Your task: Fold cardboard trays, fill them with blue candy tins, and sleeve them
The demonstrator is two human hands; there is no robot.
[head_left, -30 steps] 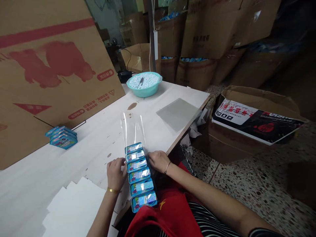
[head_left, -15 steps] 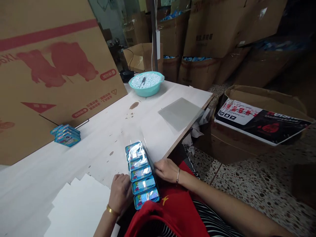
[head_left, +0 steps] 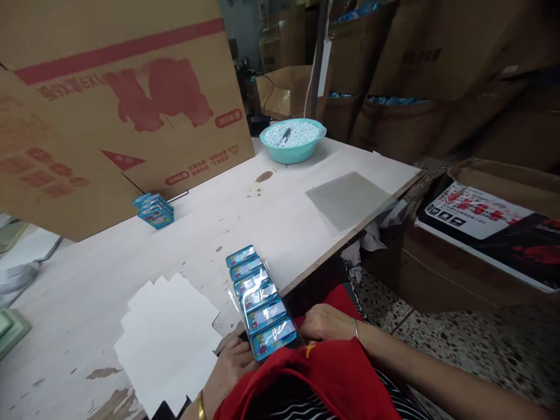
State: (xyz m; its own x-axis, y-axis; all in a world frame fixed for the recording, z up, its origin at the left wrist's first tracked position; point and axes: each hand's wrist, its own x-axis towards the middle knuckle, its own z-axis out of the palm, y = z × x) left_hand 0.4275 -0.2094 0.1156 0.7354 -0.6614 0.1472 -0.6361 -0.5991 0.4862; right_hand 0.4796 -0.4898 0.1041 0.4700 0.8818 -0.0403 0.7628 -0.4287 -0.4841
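A row of several blue tins (head_left: 260, 300) lies in a clear plastic sleeve, its near end sticking over the table's front edge by the red apron (head_left: 324, 379). My left hand (head_left: 234, 361) is closed at the near left corner of this pack, its fingertips partly hidden. On the other side, my right hand (head_left: 328, 324) has its fingers curled against the near right corner, with the tips out of sight beneath the film. Fanned white cards (head_left: 168, 338) lie left of the pack.
A small stack of blue tins (head_left: 155, 211) stands before a large printed carton (head_left: 131, 116). Farther back is a turquoise basin (head_left: 292, 153) of small white pellets with a dark tool. A pile of clear sheets (head_left: 350, 198) lies at the table's right edge, near an open carton (head_left: 437, 268).
The view has swung left. The pack's far end has settled on the table, its loose film no longer sticking up beyond it. Both hands have shifted toward its near end.
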